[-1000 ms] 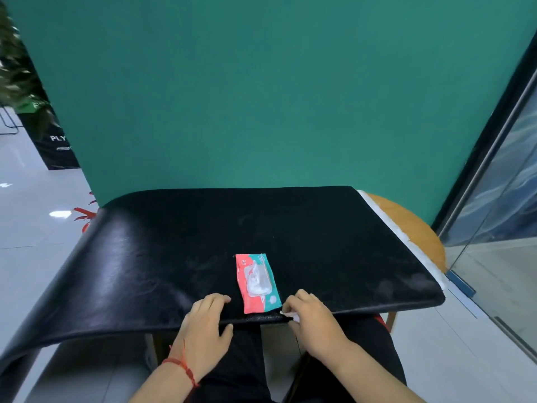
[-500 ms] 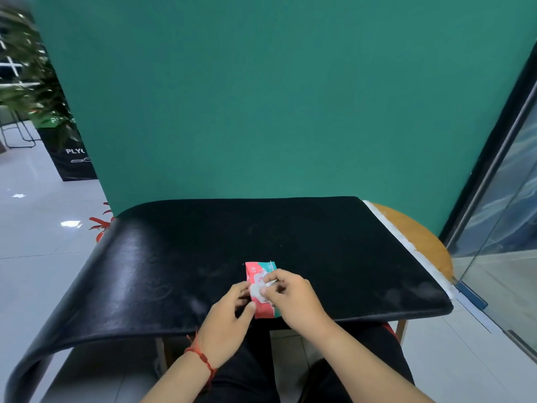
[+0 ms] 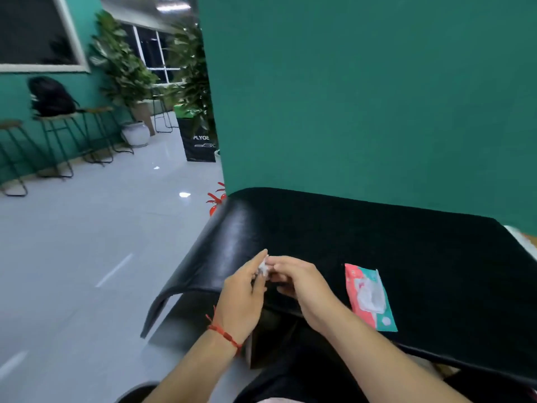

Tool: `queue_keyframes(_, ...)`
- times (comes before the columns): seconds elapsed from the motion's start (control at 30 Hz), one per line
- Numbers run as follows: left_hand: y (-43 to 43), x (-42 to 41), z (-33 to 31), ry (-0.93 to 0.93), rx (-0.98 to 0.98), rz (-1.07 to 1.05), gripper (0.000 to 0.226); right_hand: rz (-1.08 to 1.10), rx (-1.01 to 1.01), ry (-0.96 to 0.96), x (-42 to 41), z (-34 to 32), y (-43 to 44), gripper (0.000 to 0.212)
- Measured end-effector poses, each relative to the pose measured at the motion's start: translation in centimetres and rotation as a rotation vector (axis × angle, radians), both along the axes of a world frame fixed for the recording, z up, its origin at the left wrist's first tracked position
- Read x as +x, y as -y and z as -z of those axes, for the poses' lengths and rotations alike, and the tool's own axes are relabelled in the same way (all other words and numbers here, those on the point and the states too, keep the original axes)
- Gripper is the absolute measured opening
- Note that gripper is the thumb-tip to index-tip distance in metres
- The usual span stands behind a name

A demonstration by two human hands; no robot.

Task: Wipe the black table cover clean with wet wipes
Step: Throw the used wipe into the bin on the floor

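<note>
Head view, lower centre: small white crumpled wet wipe (image 3: 263, 269) pinched between fingertips of left hand (image 3: 242, 298) and right hand (image 3: 302, 282), fingers loosely curled, nothing else held. Held over near-left edge of glossy black table cover (image 3: 406, 248), which fills centre to right of frame. Flat red-and-teal wipe packet (image 3: 370, 298) lying on cover, right of hands, apart from them. Judged early stage: wipe out but bunched, not yet touching cover; whole surface left to wipe.

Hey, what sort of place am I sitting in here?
Likely an office lounge or café-style common area: a row of bar stools along the teal wall, large potted plants, and a wide, glossy tiled floor.
</note>
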State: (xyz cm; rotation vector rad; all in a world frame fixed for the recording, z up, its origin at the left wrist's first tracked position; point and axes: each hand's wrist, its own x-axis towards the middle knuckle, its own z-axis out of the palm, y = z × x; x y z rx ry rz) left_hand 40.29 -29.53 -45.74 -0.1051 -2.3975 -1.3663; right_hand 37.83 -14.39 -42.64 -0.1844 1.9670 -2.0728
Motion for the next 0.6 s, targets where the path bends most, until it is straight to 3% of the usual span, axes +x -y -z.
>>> queue_keyframes(0.1, 5.9, 1.4, 0.4, 0.003, 0.022, -0.134, 0.038, -0.188, 0.024, -0.034, 0.6, -0.5, 5.3, 0.025)
queue_keyframes(0.2, 12.1, 4.4, 1.2, 0.030, 0.031, -0.220, 0.032, -0.362, 0.259, -0.213, 1.2, 0.3, 10.3, 0.026)
queue_keyframes(0.37, 20.5, 10.2, 6.0, 0.221, -0.214, -0.460, 0.027, -0.617, 0.488, -0.355, 2.6, 2.8, 16.8, 0.026)
queue_keyframes(0.43, 22.7, 12.0, 8.4, 0.412, -0.209, -0.493, 0.039, -0.703, 0.535, -0.364, 3.0, 4.3, 18.6, 0.028)
queue_keyframes(0.53, 24.4, 13.8, 11.0, 0.735, -0.220, -0.463, 0.080, -0.779, 0.591, -0.354, 3.6, 6.1, 19.9, 0.035)
queue_keyframes(0.6, 24.8, 14.1, 11.5, 0.787, -0.197, -0.462, 0.089, -0.784, 0.615, -0.367, 3.5, 6.5, 19.8, 0.034)
